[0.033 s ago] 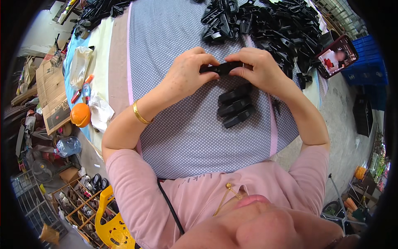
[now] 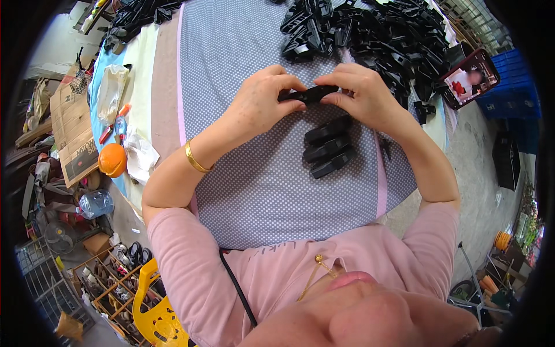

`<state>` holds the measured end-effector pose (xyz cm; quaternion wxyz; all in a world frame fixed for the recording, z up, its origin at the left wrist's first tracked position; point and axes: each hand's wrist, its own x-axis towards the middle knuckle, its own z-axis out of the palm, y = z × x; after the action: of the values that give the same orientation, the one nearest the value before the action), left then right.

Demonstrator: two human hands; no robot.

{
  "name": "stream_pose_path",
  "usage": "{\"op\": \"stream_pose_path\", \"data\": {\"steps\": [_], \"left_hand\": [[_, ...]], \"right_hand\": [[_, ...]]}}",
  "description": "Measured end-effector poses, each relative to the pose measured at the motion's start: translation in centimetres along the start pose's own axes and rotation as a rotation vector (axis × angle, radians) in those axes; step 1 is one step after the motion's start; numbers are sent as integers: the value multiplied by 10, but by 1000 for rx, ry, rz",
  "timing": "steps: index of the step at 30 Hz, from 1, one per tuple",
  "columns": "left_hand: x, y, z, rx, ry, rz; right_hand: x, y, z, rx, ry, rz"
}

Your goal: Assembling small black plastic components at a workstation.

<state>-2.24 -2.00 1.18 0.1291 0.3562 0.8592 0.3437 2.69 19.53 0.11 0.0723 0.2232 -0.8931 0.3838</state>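
Both my hands pinch one small, dark, elongated plastic part [image 2: 313, 94] above the dotted cloth. My left hand [image 2: 265, 99] closes on its left end with thumb and fingers, and a gold bangle is on that wrist. The right end sits between the thumb and fingers of my right hand [image 2: 361, 95]. My fingers hide both ends of the part. Just below my right hand, several similar black plastic parts [image 2: 329, 149] lie side by side in a short stack on the cloth.
A large heap of black plastic parts [image 2: 387, 43] covers the far right of the table [image 2: 248, 191]; another pile [image 2: 136, 23] lies far left. A phone [image 2: 471, 79] stands at the right edge. An orange round object [image 2: 112, 160] and plastic bags [image 2: 140, 156] are at left.
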Motion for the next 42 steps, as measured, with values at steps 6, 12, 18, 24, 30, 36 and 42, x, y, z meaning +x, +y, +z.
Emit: {"op": "stream_pose_path", "data": {"steps": [6, 12, 18, 24, 30, 36, 42], "left_hand": [[0, 2, -7, 109, -41, -43], [4, -3, -4, -12, 23, -17], [3, -6, 5, 100, 91, 165], [21, -7, -14, 10, -191, 155], [43, -49, -1, 235, 361, 393], [36, -34, -3, 224, 345, 222], [9, -15, -3, -363, 112, -260]], "right_hand": [[-2, 1, -8, -280, 38, -82], [2, 6, -9, -257, 25, -140], [3, 2, 8, -212, 54, -183], [7, 11, -3, -86, 9, -145], [27, 20, 0, -548, 243, -328], [23, 25, 24, -851, 147, -162], [23, 20, 10, -635, 151, -247]]}}
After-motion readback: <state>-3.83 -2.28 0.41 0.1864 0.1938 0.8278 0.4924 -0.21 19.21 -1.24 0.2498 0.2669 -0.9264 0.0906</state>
